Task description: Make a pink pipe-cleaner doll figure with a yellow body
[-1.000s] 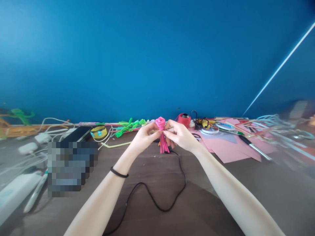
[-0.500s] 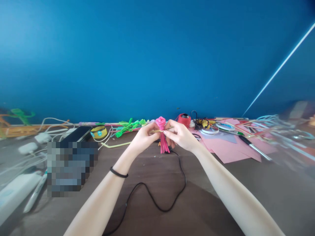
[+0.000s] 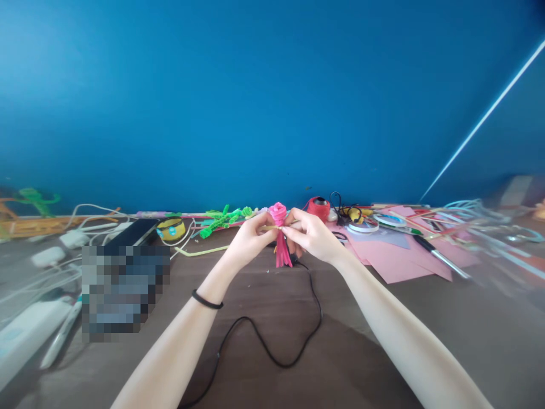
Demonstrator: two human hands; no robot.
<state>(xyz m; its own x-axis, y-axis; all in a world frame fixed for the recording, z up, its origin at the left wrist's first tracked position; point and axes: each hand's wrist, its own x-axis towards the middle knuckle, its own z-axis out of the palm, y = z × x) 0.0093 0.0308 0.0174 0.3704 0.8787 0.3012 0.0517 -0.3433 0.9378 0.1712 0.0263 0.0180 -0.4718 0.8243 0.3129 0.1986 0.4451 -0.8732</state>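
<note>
From the head camera, the left hand (image 3: 249, 241) and the right hand (image 3: 313, 234) meet above the far middle of the desk (image 3: 272, 318), both pinched closed on a pink flower (image 3: 279, 230) made of fuzzy craft wire. The left hand's grip has thumb and forefinger pressed together just under the rolled bloom, at a thin pale stick that crosses there; the right hand's grip closes on the same spot from the other side, fingertips touching the stick and the wire. The flower stands upright between the 2 hands, its loose pink ends hanging down towards the desk. A black band (image 3: 207, 300) circles the left wrist.

No brand, label or writing can be read; a pixelated block (image 3: 123, 292) covers something on the left of the desk.

The desk is brown and cluttered along its far edge. A black cable (image 3: 272, 349) loops across the bare middle, below the hands. Behind the left hand lie green fuzzy wires (image 3: 223, 217) and a yellow round thing (image 3: 170, 229); behind the right hand stands a red spool (image 3: 318, 207). Pink paper sheets (image 3: 395, 253) spread to the right, with a pen-like tool (image 3: 440, 257) on them. White cables and chargers (image 3: 51, 255) crowd the left. A plain blue wall (image 3: 272, 96) rises behind the desk.
</note>
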